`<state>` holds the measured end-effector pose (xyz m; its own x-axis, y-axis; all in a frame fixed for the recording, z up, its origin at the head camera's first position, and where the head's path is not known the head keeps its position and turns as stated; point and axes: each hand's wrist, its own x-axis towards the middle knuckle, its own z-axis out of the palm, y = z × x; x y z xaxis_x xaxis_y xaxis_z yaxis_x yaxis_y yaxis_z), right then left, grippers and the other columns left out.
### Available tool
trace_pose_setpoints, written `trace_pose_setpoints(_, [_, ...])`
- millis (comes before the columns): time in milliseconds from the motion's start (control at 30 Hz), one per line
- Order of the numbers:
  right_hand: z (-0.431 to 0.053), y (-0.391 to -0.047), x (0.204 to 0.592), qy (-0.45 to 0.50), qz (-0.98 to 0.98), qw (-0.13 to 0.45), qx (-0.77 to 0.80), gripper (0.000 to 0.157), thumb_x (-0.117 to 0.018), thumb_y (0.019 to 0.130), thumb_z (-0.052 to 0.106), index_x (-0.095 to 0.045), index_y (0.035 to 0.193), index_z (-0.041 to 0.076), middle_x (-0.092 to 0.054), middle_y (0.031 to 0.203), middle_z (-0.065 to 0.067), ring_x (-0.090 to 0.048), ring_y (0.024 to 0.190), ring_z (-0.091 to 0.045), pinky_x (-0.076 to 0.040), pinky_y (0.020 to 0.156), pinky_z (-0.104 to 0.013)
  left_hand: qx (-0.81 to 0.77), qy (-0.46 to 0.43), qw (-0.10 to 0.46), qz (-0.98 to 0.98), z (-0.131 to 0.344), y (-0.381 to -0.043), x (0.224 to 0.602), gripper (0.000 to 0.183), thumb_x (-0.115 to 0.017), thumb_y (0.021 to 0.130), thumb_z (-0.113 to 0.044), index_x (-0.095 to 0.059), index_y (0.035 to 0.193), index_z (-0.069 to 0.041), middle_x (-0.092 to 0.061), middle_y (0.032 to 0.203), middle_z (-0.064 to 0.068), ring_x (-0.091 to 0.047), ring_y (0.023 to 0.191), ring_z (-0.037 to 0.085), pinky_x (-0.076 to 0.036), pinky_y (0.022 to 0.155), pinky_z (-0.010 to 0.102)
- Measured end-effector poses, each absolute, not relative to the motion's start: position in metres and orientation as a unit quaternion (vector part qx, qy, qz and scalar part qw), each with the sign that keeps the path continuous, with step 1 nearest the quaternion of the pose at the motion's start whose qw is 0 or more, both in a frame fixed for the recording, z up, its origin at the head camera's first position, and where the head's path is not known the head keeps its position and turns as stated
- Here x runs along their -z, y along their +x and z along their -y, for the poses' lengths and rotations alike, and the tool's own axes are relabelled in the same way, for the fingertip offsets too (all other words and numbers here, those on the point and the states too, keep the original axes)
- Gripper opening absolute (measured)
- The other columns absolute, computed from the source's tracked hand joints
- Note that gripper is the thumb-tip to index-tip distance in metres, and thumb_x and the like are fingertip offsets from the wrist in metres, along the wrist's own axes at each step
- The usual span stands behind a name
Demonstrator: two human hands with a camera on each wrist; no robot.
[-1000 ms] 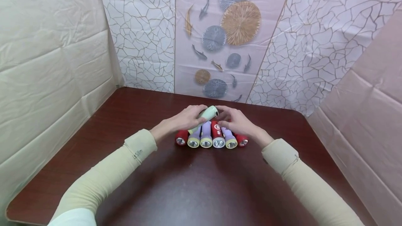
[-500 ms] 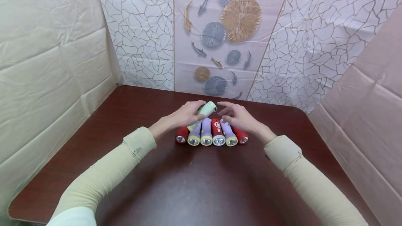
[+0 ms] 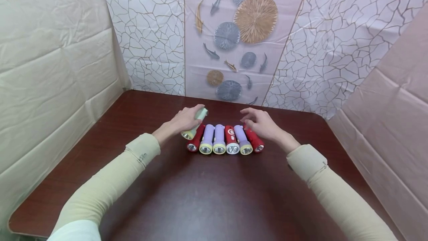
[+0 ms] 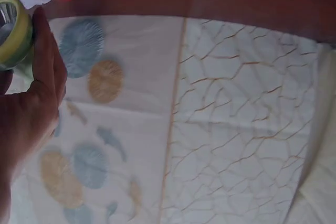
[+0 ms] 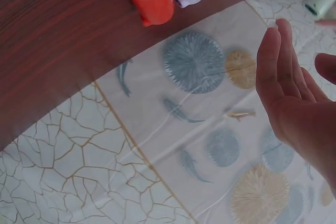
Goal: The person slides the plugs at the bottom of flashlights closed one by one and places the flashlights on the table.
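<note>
My left hand (image 3: 186,118) grips a pale green flashlight (image 3: 201,113) with a yellow head ring, held above the left end of a row of flashlights. In the left wrist view its yellow ring (image 4: 21,32) shows beside my fingers. Below it lies a red flashlight (image 3: 200,133), then two lilac ones, the nearer being a lilac flashlight (image 3: 208,135). To their right come a red flashlight with a white ring (image 3: 230,137), a lilac flashlight (image 3: 240,135) and a red flashlight (image 3: 255,142). My right hand (image 3: 262,124), holding nothing, hovers over the row's right end with fingers loosely bent.
The flashlights lie side by side on a dark red-brown table (image 3: 207,189), lenses toward me. A patterned cloth backdrop (image 3: 150,47) hangs behind the table. Pale cloth walls stand on the left (image 3: 60,66) and right (image 3: 384,122).
My left hand has carried the pale green flashlight leftward from above the row's middle to its left end. My right hand has drawn slightly to the right, away from it.
</note>
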<state>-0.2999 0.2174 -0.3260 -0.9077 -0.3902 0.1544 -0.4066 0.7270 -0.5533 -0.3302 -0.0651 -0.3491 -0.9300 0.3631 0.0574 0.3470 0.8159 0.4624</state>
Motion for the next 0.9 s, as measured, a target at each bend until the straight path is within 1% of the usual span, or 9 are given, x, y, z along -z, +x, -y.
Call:
trace_pose_setpoints(200, [-0.222,-0.299,0.328,0.210,0.934,0.019,-0.288,0.032,-0.052,0.094,0.005,-0.058,0.125,0.002,-0.072,0.107,-0.015,-0.068,0.101,-0.029,-0.052,0.086,-0.042,-0.210,0.142,0.047,-0.966,0.081,-0.339,0.367,0.060,-0.055,0.090,-0.021,-0.038,0.146,-0.015,-0.059,0.126,0.017,-0.059,0.100,0.032,-0.048,0.083,0.042])
trace_pose_setpoints(333, [-0.223,-0.298,0.328,0.204,0.936,0.013,-0.288,0.030,-0.052,0.094,0.006,-0.060,0.123,0.003,-0.072,0.108,-0.015,-0.068,0.101,-0.028,-0.053,0.087,-0.043,-0.199,0.124,0.069,-0.970,0.085,-0.342,0.376,0.059,-0.054,0.089,-0.020,-0.038,0.146,-0.014,-0.058,0.127,0.018,-0.058,0.102,0.033,-0.047,0.085,0.044])
trace_pose_setpoints(467, [-0.223,-0.298,0.327,0.202,0.937,0.014,-0.285,0.029,-0.052,0.094,0.006,-0.061,0.121,0.004,-0.072,0.108,-0.013,-0.068,0.101,-0.025,-0.054,0.083,-0.040,-0.187,0.120,0.079,-0.972,0.086,-0.344,0.384,0.059,-0.054,0.089,-0.021,-0.039,0.146,-0.012,-0.058,0.126,0.019,-0.058,0.100,0.033,-0.047,0.084,0.044])
trace_pose_setpoints(600, [-0.224,-0.298,0.326,0.206,0.936,0.017,-0.286,0.029,-0.052,0.093,0.005,-0.061,0.120,0.004,-0.072,0.107,-0.013,-0.068,0.098,-0.024,-0.053,0.075,-0.034,-0.181,0.118,0.082,-0.973,0.086,-0.346,0.391,0.058,-0.055,0.090,-0.023,-0.039,0.145,-0.013,-0.058,0.127,0.019,-0.058,0.101,0.032,-0.047,0.084,0.044])
trace_pose_setpoints(700, [-0.224,-0.298,0.326,0.204,0.935,0.013,-0.291,0.029,-0.052,0.093,0.004,-0.061,0.120,0.004,-0.071,0.108,-0.014,-0.068,0.095,-0.026,-0.053,0.068,-0.030,-0.179,0.118,0.085,-0.973,0.086,-0.346,0.394,0.058,-0.056,0.090,-0.024,-0.040,0.145,-0.014,-0.058,0.127,0.018,-0.057,0.103,0.033,-0.047,0.086,0.045])
trace_pose_setpoints(900, [-0.225,-0.296,0.327,0.202,0.932,0.005,-0.300,0.029,-0.051,0.092,0.002,-0.062,0.120,0.003,-0.070,0.109,-0.017,-0.067,0.094,-0.030,-0.055,0.065,-0.028,-0.168,0.122,0.086,-0.974,0.085,-0.347,0.399,0.056,-0.056,0.091,-0.026,-0.041,0.144,-0.013,-0.058,0.127,0.018,-0.057,0.106,0.033,-0.046,0.089,0.048])
